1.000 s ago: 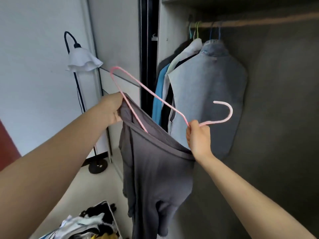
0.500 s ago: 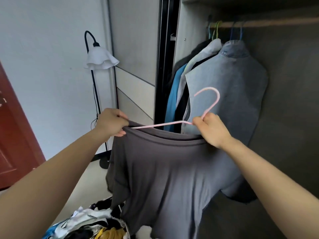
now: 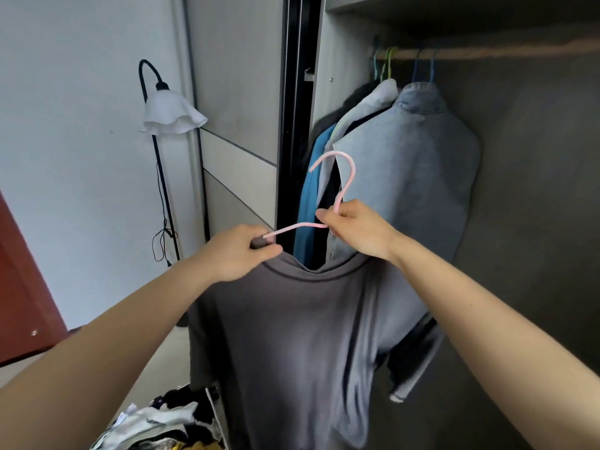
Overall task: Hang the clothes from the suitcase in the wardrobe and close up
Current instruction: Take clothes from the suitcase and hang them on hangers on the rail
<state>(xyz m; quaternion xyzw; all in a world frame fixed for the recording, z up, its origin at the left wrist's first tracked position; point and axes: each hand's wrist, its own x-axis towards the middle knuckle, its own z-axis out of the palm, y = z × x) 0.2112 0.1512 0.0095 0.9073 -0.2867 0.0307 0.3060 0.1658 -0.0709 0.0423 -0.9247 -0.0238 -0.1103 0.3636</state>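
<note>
While the shirt [image 3: 292, 336] is hanging on the hanger [image 3: 298, 226], well below the rail [image 3: 487, 53] and in front of the jacket [image 3: 415, 177] hung from it, the step in hand is judged to be dressing the hanger. The left hand [image 3: 240, 251] is gripping the shirt's shoulder and the hanger's end together. The right hand [image 3: 360, 232] is pinching the hanger's neck, its hook pointing up toward the rail. Both forearms are reaching forward, converging at collar level. The next move is probably calling for settling the shoulders, then lifting the hook onto the rail's free right stretch. Far below the rail, more clothes [image 3: 152, 423] are waiting.
</note>
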